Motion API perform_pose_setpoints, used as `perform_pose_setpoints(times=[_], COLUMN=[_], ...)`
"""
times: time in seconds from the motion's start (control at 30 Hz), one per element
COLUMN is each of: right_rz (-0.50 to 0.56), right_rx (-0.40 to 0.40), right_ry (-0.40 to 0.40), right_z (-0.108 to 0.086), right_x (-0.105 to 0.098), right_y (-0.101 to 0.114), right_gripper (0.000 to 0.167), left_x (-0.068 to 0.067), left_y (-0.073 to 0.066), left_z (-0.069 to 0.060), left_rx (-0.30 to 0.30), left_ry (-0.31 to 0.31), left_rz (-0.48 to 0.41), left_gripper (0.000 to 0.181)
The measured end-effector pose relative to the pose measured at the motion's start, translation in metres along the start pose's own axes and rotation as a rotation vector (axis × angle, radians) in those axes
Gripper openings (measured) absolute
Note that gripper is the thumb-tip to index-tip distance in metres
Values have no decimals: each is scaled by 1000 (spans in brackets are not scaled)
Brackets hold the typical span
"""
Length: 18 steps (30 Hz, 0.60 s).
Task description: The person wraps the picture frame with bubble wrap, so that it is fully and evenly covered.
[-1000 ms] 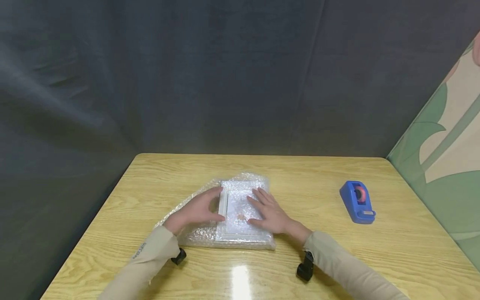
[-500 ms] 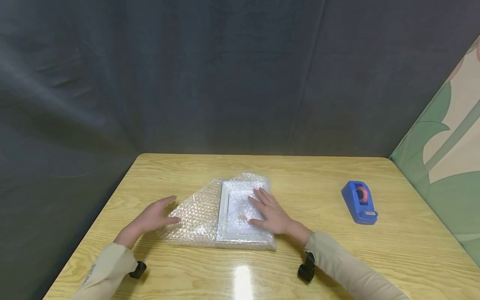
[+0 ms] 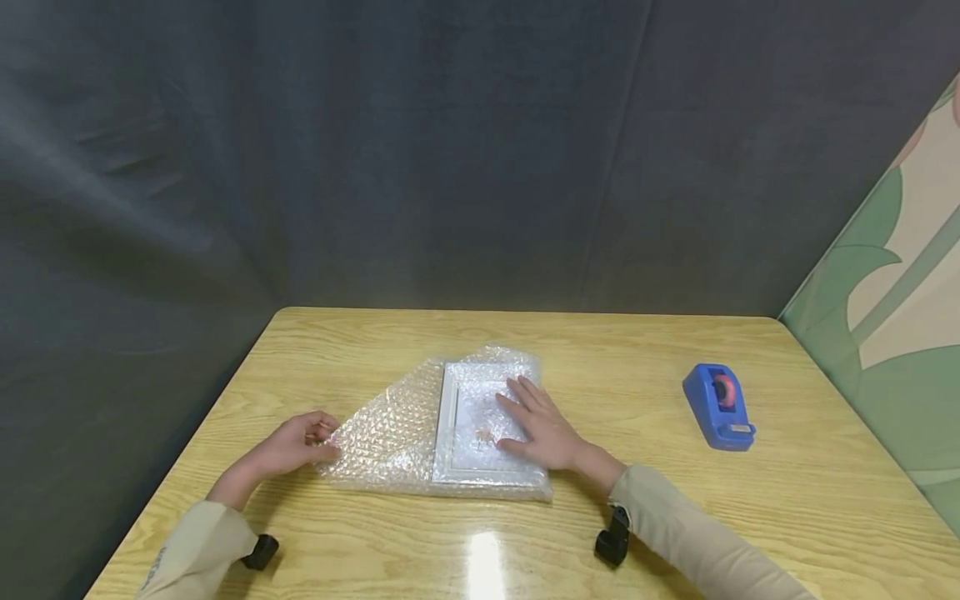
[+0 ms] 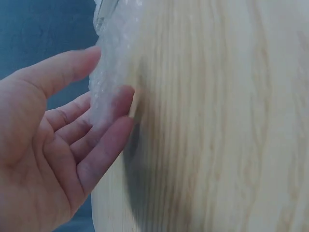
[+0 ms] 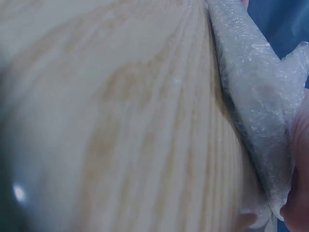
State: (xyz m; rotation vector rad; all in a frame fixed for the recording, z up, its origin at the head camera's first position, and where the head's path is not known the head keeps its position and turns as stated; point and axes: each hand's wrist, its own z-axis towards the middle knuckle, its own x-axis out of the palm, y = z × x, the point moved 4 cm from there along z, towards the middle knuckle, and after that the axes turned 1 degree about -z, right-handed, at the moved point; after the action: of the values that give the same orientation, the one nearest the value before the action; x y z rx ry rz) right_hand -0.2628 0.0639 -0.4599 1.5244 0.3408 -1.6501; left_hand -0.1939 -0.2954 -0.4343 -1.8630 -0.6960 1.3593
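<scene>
A white rectangular picture frame point(image 3: 447, 425) lies flat near the middle of the wooden table point(image 3: 637, 375), its long sides pointing away from the person. It has a stepped border around a pale panel, with a small orange-brown mark low on it. Clear, shiny bubble wrap point(image 3: 390, 437) covers much of the frame and reaches leftward in a flap with a slanting far edge; along the frame's right side it looks wrinkled and puffy.

The right hand point(image 3: 543, 429) rests on the wrapped frame, fingers spread. The left hand point(image 3: 296, 443) is at the flap's left tip, fingers loosely bent, with wrap between them and the thumb; no firm pinch shows.

Counted: one frame, one blue tape dispenser point(image 3: 708, 408) well apart to the right, one pinkish-red tape roll point(image 3: 724, 390) in it, two hands, two beige sleeves point(image 3: 697, 529), and two black wrist devices point(image 3: 612, 546).
</scene>
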Motion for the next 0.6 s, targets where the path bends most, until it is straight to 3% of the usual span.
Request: perform_pose_setpoints(times=[0.1, 0.27, 0.47, 0.6], right_rz=[1, 0, 4, 8], right_rx=[-3, -23, -66, -48], right_ry=[-2, -29, -99, -68], right_z=[0, 1, -1, -1], right_x=[0, 2, 3, 1], right_y=[0, 0, -1, 0], right_gripper=[70, 70, 69, 70], left_x=[2, 2, 3, 9], left_y=[-3, -15, -40, -58], left_z=[1, 2, 5, 9], left_rx=[12, 36, 73, 83], left_ry=[42, 47, 27, 18], left_rz=[-63, -97, -114, -179], left_gripper=[49, 39, 40, 39])
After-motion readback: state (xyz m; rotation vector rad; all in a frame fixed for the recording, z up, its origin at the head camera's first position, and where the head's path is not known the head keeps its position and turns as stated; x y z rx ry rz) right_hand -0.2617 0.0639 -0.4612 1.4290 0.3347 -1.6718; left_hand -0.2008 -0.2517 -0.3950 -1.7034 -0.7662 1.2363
